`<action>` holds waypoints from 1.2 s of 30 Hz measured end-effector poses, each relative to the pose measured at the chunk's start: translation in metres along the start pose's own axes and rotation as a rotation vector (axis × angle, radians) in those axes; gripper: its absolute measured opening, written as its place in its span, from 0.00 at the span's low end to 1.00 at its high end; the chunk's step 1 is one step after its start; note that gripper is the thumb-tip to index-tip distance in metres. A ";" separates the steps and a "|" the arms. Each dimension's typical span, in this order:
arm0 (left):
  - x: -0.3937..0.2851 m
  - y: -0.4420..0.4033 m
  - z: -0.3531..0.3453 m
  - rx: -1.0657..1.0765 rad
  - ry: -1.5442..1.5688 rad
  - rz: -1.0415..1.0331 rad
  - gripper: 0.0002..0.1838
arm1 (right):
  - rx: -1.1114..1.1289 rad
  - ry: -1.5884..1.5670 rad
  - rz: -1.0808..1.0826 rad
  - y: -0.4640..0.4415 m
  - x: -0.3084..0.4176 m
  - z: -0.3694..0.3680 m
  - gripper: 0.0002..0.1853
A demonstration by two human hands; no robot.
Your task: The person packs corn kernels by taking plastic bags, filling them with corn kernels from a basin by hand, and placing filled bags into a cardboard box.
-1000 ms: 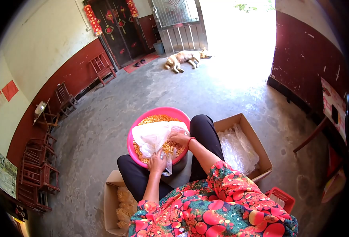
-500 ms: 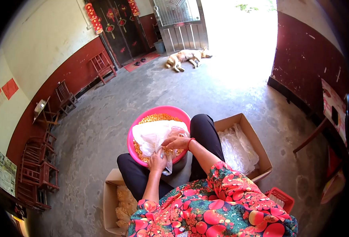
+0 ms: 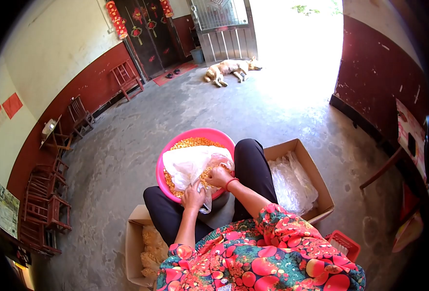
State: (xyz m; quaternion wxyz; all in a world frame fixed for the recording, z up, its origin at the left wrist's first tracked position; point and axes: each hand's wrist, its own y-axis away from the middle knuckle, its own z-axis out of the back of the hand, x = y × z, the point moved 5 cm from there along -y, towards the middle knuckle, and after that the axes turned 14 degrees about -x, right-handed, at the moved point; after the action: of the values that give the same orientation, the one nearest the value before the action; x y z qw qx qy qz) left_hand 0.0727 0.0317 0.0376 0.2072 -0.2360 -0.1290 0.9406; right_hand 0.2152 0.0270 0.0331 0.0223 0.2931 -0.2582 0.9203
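Observation:
A pink basin filled with yellow-orange kernels, which look like corn, sits between my knees. Across the kernels lies a white, thin plastic bag. My left hand is closed on the bag's near edge at the front of the basin. Over the kernels, beside the bag's right part, my right hand has its fingers curled downward. Whatever those fingers hold is hidden from view.
A cardboard box of clear plastic bags stands right of me. Another box with tan filled bags is at my left. A red basket sits lower right. A dog lies by the doorway.
My right hand has moved slightly right, away from my left hand and the gathered bag edge, down to the kernels. My left hand still grips the bag.

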 end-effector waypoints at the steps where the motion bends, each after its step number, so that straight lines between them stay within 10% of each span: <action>1: 0.000 0.000 0.000 -0.006 -0.004 -0.008 0.23 | -0.039 0.142 -0.001 0.001 0.000 0.002 0.12; 23: -0.016 0.000 0.014 -0.012 -0.036 -0.015 0.29 | 0.739 0.708 -0.062 -0.003 -0.032 -0.037 0.20; 26: -0.021 -0.003 0.019 0.068 -0.054 0.041 0.43 | 0.715 0.591 -0.005 0.002 -0.029 -0.033 0.21; 36: 0.025 -0.031 0.008 -0.149 -0.101 0.048 0.40 | 0.482 0.301 -0.055 0.000 -0.025 -0.022 0.38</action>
State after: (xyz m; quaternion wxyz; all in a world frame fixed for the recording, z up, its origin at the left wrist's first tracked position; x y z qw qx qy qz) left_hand 0.0586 0.0692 0.0447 0.1597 -0.2061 -0.2033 0.9438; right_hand 0.2245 0.0410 0.0036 0.0149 0.1570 -0.0179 0.9873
